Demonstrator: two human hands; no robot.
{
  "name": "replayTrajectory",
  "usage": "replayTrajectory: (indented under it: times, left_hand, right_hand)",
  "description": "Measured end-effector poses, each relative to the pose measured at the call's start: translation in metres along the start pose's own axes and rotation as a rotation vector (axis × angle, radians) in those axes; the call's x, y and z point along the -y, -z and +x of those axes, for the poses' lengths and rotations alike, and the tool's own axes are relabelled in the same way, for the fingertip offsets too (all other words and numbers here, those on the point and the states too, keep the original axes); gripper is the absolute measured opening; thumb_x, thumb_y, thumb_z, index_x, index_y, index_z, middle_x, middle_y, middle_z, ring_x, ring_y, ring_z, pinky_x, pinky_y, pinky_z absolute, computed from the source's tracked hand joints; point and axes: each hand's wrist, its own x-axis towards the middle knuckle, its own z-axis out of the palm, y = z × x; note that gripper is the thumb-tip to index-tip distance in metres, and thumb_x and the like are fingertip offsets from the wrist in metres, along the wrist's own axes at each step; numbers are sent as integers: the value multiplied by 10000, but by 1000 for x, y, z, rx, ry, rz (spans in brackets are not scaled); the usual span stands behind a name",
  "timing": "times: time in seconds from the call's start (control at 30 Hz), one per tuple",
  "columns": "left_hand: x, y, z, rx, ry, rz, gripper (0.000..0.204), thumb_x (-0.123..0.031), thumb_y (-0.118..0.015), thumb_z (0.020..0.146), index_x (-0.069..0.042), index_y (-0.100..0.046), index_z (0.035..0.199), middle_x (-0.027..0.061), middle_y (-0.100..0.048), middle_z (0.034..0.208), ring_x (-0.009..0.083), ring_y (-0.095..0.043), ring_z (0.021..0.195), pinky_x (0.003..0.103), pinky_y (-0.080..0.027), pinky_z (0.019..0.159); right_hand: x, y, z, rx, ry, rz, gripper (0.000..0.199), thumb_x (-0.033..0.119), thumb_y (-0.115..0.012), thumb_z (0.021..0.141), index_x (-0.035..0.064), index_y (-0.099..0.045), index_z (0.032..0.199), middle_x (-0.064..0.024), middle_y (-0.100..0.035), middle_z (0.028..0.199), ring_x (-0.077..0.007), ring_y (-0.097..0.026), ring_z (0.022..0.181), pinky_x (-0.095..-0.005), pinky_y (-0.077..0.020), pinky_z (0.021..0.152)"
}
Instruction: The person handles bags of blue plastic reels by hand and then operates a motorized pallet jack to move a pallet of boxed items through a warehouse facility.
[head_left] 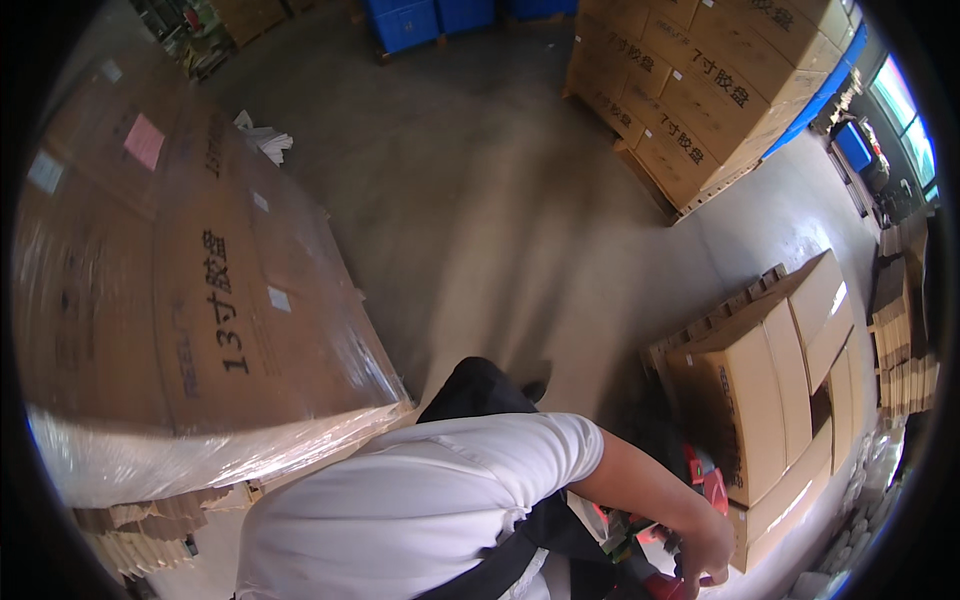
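Observation:
My bare left arm comes out of a white sleeve and reaches to the lower right. My left hand (706, 552) is closed, its fingers curled down at a red handle (664, 586) near the lower edge. The picture's edge partly cuts off this grip. Under and beside my forearm is red and black wheeled equipment (708, 484), mostly hidden by my arm and clothing. Close to it, on the right, stand stacked brown cartons (750, 405) on a wooden pallet (735, 305). My right hand is out of sight.
A tall carton stack (150, 300) wrapped in clear film stands close on the left. Another carton stack (690, 100) sits on a pallet at the far right. Blue bins (405, 25) line the back. Crumpled white material (264, 138) lies on the concrete floor (450, 160).

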Motion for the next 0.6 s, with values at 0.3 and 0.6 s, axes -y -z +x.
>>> replayTrajectory:
  times: [0.3,0.6]
  left_hand:
    - [155,103,-28,-19,-101,181,506,-664,-484,811,-213,-681,927,40,-687,896,265,-634,875,402,-480,727]
    - [181,191,-96,377,-321,-7,285,-368,-537,809,-117,-673,815,100,-680,794,293,-640,792,438,-502,641]
  right_hand:
    - [120,-55,107,-33,12,65,469,270,-645,741,61,-540,1147,-113,-632,1010,-215,-601,861,-328,-463,732]
    - [153,-147,98,-178,100,420,440,207,-677,701,30,-583,1093,-107,-651,966,-190,-616,827,-288,-470,702]
